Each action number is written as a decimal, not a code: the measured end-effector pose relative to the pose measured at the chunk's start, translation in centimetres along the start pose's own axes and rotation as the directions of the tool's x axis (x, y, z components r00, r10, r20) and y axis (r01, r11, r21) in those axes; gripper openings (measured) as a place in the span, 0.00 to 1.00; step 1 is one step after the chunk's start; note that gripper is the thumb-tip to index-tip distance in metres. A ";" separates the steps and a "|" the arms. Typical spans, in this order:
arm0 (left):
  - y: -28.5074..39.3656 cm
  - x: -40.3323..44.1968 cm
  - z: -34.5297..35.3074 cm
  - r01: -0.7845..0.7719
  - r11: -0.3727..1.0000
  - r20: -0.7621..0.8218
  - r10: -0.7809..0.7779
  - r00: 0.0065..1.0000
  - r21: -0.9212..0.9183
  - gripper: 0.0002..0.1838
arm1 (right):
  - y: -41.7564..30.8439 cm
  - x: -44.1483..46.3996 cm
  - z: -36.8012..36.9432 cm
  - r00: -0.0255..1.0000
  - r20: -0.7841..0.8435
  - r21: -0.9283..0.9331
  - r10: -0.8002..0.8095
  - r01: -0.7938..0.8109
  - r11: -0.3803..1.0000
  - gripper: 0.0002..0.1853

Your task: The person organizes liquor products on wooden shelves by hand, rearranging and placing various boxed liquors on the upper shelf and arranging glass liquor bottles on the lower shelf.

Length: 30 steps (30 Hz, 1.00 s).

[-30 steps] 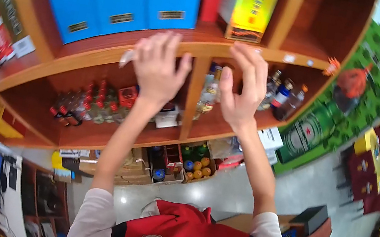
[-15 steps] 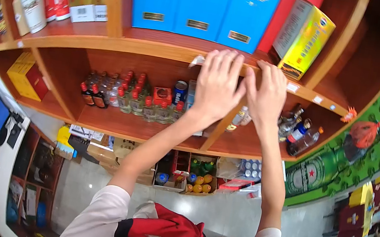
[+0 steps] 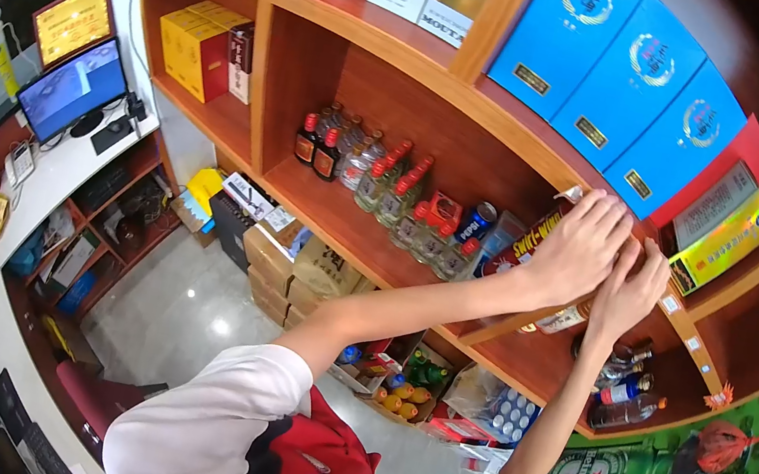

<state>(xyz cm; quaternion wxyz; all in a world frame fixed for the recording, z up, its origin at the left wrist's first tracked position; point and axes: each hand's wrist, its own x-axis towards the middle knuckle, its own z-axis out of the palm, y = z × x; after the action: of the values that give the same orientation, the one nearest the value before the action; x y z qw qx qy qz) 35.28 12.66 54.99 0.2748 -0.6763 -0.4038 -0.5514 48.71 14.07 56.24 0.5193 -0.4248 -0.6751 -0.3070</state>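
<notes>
Both my hands are up at the front edge of the upper wooden shelf (image 3: 375,31), close together below the blue boxes (image 3: 592,66). My left hand (image 3: 578,250) has its fingers bent and bunched against the edge; what lies under them is hidden. A small pale, crumpled piece (image 3: 570,195) sticks out by its fingertips. Touching or nearly touching it, my right hand (image 3: 632,290) has its fingers curled at the same edge, with their tips partly hidden. A yellow box (image 3: 729,243) stands on the shelf just right of my right hand.
Red-capped bottles (image 3: 374,183), a Pepsi can (image 3: 476,224) and a dark pack (image 3: 526,243) stand on the shelf below my forearms. Cartons (image 3: 273,264) and a crate of fruit-like bottles (image 3: 402,398) sit on the floor. A counter with a monitor (image 3: 75,92) runs along the left.
My view has turned left and tilted, showing more of the counter. My hands stay at the shelf edge, now closer together, with the fingers more bent.
</notes>
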 end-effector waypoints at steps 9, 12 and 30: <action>0.0 -0.5 -0.1 -0.024 0.998 0.029 0.023 0.999 0.056 0.27 | 1.4 -0.6 1.4 0.999 -0.037 0.016 0.037 -0.036 0.999 0.18; -0.1 -0.3 -0.3 -0.023 0.999 0.015 0.023 1.000 0.041 0.25 | 1.9 -0.9 2.0 0.997 -0.070 0.012 0.041 -0.040 0.999 0.18; 0.6 0.7 -1.5 0.080 0.990 0.117 -0.066 0.991 -0.120 0.26 | 0.4 -0.2 -0.2 1.000 -0.007 0.110 -0.002 0.002 0.994 0.16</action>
<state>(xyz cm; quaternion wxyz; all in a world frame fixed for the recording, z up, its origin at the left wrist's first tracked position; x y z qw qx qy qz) 35.08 11.28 56.11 0.1886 -0.7070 -0.4081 -0.5460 49.23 14.02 56.08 0.5440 -0.3937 -0.6895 -0.2713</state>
